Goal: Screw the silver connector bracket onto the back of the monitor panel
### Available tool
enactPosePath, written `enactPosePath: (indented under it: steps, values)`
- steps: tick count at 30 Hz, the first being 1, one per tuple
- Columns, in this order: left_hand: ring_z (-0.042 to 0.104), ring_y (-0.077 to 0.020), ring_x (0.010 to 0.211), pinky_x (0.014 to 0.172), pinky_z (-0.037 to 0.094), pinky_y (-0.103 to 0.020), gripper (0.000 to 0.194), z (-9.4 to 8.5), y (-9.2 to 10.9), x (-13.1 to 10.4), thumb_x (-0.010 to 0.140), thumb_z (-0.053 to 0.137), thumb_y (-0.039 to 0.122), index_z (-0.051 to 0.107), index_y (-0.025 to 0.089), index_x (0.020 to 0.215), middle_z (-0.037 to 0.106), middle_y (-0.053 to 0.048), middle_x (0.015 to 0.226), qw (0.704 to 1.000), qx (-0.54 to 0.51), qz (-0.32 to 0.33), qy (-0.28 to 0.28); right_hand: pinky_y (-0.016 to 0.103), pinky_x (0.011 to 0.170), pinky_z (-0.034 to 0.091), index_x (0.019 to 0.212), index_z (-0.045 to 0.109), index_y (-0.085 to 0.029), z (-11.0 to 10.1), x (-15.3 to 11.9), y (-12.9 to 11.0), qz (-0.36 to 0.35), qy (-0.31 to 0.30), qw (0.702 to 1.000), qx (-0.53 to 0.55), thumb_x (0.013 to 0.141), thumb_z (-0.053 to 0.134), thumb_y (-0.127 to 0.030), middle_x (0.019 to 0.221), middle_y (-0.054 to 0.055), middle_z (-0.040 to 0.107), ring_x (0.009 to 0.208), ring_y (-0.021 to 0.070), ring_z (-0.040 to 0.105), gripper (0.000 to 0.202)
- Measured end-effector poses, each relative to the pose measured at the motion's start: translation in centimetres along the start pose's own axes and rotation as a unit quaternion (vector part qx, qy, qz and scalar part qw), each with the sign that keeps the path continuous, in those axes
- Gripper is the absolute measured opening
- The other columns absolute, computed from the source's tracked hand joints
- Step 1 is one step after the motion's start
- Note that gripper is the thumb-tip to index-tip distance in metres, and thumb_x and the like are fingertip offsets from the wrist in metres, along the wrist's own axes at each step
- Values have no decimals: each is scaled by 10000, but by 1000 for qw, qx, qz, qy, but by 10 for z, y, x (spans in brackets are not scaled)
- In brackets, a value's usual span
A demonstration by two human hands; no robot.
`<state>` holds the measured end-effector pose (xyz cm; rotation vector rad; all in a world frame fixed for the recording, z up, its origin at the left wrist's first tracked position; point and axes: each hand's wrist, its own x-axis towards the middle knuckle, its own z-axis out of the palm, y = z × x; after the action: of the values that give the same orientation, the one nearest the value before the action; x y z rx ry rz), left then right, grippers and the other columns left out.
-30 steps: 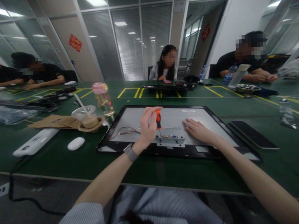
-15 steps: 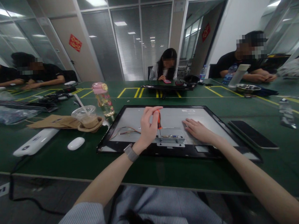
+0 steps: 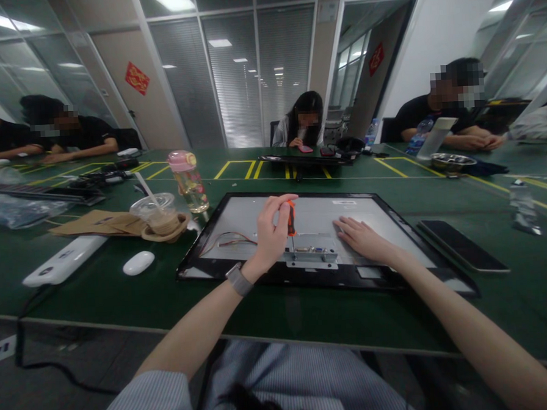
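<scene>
My left hand [image 3: 273, 231] is closed around the orange and black handle of a screwdriver [image 3: 291, 221]. The screwdriver stands upright, its thin shaft reaching down to the left end of a metal bracket with connector ports [image 3: 313, 256]. That bracket sits near the close edge of a flat display panel [image 3: 310, 209], grey-backed with a black frame, lying on the table. Fingers outstretched, my right hand [image 3: 363, 240] lies flat on the panel right of the bracket. Thin wires [image 3: 232, 238] run across the panel left of my left hand. The screwdriver's tip is too small to make out.
On the left are a white mouse-like case [image 3: 139, 263], a white power strip [image 3: 65, 260], an iced drink cup [image 3: 157, 211] and a pink-lidded bottle [image 3: 188, 182]. A black phone [image 3: 462, 245] lies right of the panel. Several people sit across the green table [image 3: 99, 300].
The screwdriver handle has turned slightly in my left hand, showing more of its black part. Both hands stay in the same places.
</scene>
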<state>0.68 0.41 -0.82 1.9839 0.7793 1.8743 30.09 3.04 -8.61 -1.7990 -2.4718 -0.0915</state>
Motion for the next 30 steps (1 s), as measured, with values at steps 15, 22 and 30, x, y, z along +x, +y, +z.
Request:
enactPosePath:
  steps: [15, 22, 30]
  values:
    - [650, -184, 881, 798, 517, -318, 268, -1, -1, 0, 1070, 467, 320, 713, 214, 1083, 709, -54, 943, 1000, 9, -3, -4, 563, 1186, 369, 1562, 443, -184, -3, -1, -2, 7, -6, 1000, -8, 1057, 208, -427, 1632, 159, 430, 1496, 337, 410, 608]
    - [654, -180, 878, 793, 518, -315, 269, -1, -1, 1, 1070, 469, 324, 712, 209, 1068, 702, -54, 943, 1000, 4, 7, 1, 567, 1191, 360, 1566, 436, -166, -6, -2, -4, 8, -15, 1000, -1, 1058, 215, -419, 1638, 162, 419, 1506, 341, 392, 609]
    - [653, -179, 868, 791, 513, -308, 290, -1, 0, 1, 1074, 463, 352, 712, 204, 1067, 703, -52, 932, 1000, 5, 1, 1, 550, 1189, 368, 1560, 446, -173, -3, -1, -3, 4, -3, 1000, -6, 1060, 230, -419, 1621, 165, 447, 1494, 333, 415, 598]
